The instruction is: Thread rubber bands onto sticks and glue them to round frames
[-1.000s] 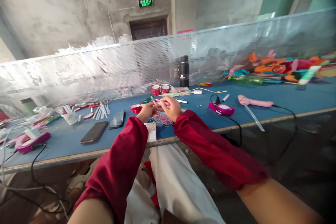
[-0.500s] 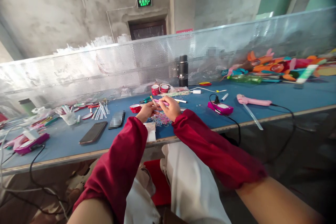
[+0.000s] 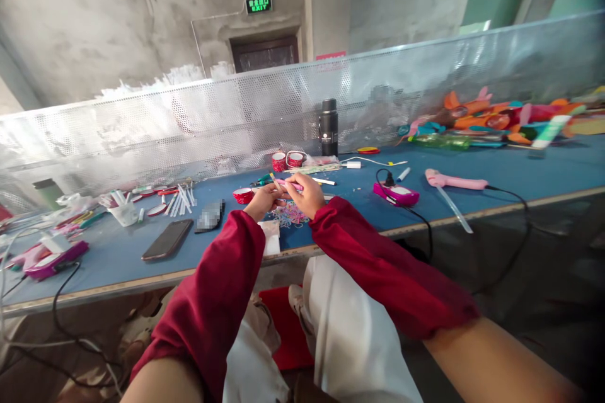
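Observation:
Both my hands meet over the middle of the blue table (image 3: pixel 496 179). My right hand (image 3: pixel 309 194) is closed around a thin pink stick (image 3: pixel 289 183) that lies across my fingers. My left hand (image 3: pixel 262 199) is pinched at the stick's left end, where a yellow-tipped piece pokes up. Just below my hands a small heap of coloured rubber bands (image 3: pixel 289 216) lies on the table, next to a white pad (image 3: pixel 271 237) at the near edge.
A red tape roll (image 3: pixel 244 194) sits left of my hands, two more (image 3: pixel 287 160) and a black flask (image 3: pixel 329 127) behind them. Left are a phone (image 3: pixel 168 238), white sticks (image 3: pixel 182 199), a cup (image 3: pixel 125 212). Right are a pink device (image 3: pixel 396 193), a pink glue gun (image 3: pixel 454 182), colourful toys (image 3: pixel 491 118).
My hands stay in place on the pink stick with only small finger movement. The view has drifted slightly and my legs have shifted below the table.

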A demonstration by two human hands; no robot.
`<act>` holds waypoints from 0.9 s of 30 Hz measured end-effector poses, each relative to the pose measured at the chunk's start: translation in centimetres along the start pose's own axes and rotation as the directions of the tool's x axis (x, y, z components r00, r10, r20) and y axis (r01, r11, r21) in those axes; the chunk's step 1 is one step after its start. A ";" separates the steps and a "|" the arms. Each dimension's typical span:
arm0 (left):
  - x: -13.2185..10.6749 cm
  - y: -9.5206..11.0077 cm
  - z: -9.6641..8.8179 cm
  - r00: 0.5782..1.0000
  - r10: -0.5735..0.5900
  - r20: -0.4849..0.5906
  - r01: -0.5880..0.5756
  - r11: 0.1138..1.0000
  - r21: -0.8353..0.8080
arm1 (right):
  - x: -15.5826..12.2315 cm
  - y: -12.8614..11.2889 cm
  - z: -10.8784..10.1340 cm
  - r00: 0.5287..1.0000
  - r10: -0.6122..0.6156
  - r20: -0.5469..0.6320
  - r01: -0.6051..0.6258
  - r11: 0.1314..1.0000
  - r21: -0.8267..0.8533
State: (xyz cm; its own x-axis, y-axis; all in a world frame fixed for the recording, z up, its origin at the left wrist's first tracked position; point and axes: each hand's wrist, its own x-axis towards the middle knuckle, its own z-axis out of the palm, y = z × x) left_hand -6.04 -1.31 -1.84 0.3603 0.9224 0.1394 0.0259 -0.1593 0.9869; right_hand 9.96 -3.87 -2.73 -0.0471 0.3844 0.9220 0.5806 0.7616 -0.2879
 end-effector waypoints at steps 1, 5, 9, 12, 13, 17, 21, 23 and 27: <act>0.0 0.0 0.0 1.000 -0.004 -0.003 0.004 1.000 -0.004 | 0.0 0.0 0.0 1.000 0.006 -0.007 -0.006 1.000 0.001; -0.1 0.1 0.1 1.000 0.002 0.007 -0.002 1.000 -0.008 | 0.0 0.0 0.0 1.000 0.009 -0.012 -0.008 1.000 0.012; -0.1 0.2 0.2 1.000 -0.008 -0.014 0.008 1.000 -0.013 | 0.0 0.2 0.0 1.000 0.014 -0.023 -0.014 1.000 0.001; -0.1 0.2 0.2 1.000 -0.007 -0.008 0.007 1.000 -0.018 | 0.0 0.2 0.0 1.000 0.014 -0.025 -0.014 1.000 0.003; -0.1 0.2 0.2 1.000 -0.003 -0.001 0.003 1.000 -0.018 | 0.0 0.2 0.0 1.000 0.008 -0.012 -0.008 1.000 0.004; 0.0 0.1 0.1 1.000 -0.003 -0.002 0.003 1.000 -0.016 | 0.0 0.1 0.0 1.000 0.015 -0.011 -0.015 1.000 -0.005; 0.0 0.1 0.1 1.000 0.000 -0.002 0.000 1.000 -0.013 | 0.0 0.1 -0.1 1.000 0.008 -0.008 -0.008 1.000 0.002; 0.1 0.1 0.1 1.000 0.005 -0.002 -0.005 1.000 -0.017 | 0.0 0.1 -0.1 1.000 0.003 0.002 -0.003 1.000 -0.004; 0.2 -0.1 0.0 1.000 -0.006 -0.019 0.005 1.000 -0.011 | 0.0 0.1 0.0 1.000 0.008 -0.018 -0.008 1.000 0.007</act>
State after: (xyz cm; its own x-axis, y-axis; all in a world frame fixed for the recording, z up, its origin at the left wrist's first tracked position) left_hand -5.94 -1.17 -1.89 0.3429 0.9296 0.1354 0.0180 -0.1506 0.9884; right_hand 10.07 -3.79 -2.76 -0.0276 0.3805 0.9244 0.5755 0.7621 -0.2965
